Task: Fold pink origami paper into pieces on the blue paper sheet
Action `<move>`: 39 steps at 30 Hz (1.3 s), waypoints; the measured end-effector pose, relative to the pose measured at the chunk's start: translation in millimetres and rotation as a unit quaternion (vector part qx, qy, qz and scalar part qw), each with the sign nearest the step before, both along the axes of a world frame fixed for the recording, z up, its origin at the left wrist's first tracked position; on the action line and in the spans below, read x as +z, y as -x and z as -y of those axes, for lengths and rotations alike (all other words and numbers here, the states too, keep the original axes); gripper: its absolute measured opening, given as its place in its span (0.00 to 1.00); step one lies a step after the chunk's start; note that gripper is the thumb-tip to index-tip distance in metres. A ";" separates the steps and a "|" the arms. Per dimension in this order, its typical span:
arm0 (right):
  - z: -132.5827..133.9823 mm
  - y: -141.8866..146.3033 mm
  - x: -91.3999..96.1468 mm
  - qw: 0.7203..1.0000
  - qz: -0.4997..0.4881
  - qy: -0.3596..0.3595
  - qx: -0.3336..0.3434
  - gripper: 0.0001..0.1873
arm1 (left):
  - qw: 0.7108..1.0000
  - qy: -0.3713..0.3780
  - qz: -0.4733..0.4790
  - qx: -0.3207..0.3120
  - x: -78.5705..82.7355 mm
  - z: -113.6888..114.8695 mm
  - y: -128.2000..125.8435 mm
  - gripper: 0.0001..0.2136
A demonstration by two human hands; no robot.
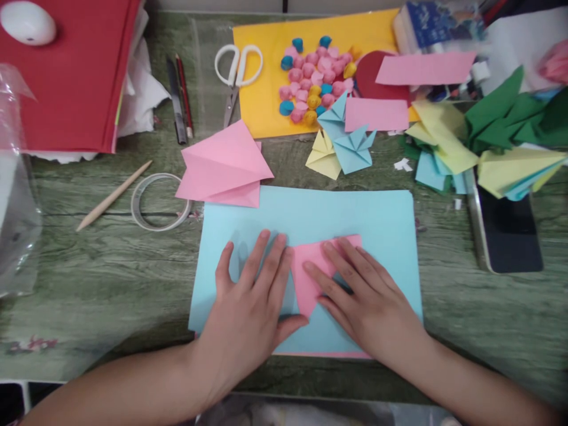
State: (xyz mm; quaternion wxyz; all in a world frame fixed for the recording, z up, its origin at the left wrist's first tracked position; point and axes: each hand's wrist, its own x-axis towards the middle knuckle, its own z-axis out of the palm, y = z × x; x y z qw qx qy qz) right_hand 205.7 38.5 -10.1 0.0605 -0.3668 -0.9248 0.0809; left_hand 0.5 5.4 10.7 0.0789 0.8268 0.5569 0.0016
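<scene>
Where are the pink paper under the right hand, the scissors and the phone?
Pink paper [305,291]: head view, on its uncovered lower part.
Scissors [231,103]: head view, on the metal blades.
Phone [510,234]: head view, on the dark screen.

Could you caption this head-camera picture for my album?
Right hand on folded pink paper, left hand at its edge, over a light-blue sheet; white-handled scissors lie beyond.

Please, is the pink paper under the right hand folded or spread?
Apparently folded: the pink paper tapers to a point at its near end, though the right hand covers part.
</scene>
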 end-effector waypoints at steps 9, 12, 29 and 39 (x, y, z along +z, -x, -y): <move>-0.4 -0.3 0.6 1.000 -0.006 -0.009 0.002 0.23 | 0.986 -0.039 0.056 -0.154 -5.2 4.7 -0.2 0.17; -0.5 -0.3 0.4 1.000 -0.003 -0.010 0.005 0.25 | 0.984 -0.041 0.063 -0.161 -5.7 4.2 -0.4 0.14; -0.4 -1.0 -0.6 1.000 -0.004 -0.008 0.006 0.27 | 0.973 -0.104 0.126 -0.161 -3.3 18.8 -6.3 0.11; 0.0 0.0 1.0 1.000 -0.003 -0.013 0.006 0.27 | 0.990 -0.069 0.051 -0.110 -2.7 17.3 -6.8 0.14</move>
